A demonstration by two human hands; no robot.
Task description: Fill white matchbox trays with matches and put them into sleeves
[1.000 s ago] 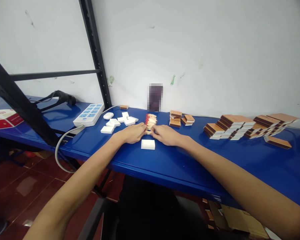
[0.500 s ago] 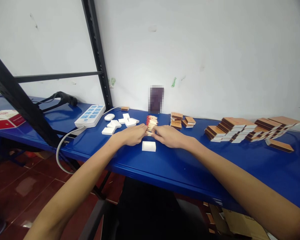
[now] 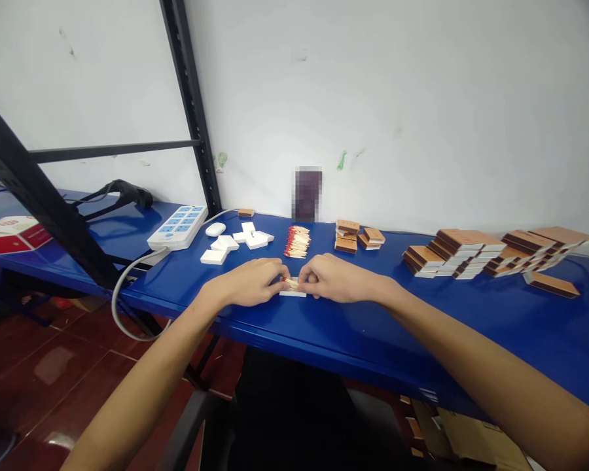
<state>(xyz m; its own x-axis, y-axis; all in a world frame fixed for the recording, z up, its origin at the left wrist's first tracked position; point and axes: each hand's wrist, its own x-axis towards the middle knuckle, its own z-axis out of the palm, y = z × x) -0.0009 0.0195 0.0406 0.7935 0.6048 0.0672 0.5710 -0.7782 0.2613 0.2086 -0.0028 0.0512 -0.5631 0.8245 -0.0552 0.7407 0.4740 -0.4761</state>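
Observation:
My left hand [image 3: 248, 281] and my right hand [image 3: 334, 278] meet fingertip to fingertip over a small white tray [image 3: 292, 292] on the blue table [image 3: 353, 320]. Both pinch a small bunch of matches [image 3: 290, 282] with red heads, held right above the tray. Behind them lies a loose pile of red-tipped matches [image 3: 297, 241]. Several empty white trays [image 3: 235, 241] lie to the left of the pile.
A white power strip [image 3: 177, 226] with its cable sits at the left, beside a black shelf post [image 3: 191, 104]. Brown matchbox sleeves [image 3: 356, 237] and stacks of finished boxes [image 3: 495, 252] stand to the right. A red and white carton [image 3: 10, 234] lies at far left.
Both hands have drawn back from the match pile toward me, carrying a small bunch of matches, and now sit over the white tray.

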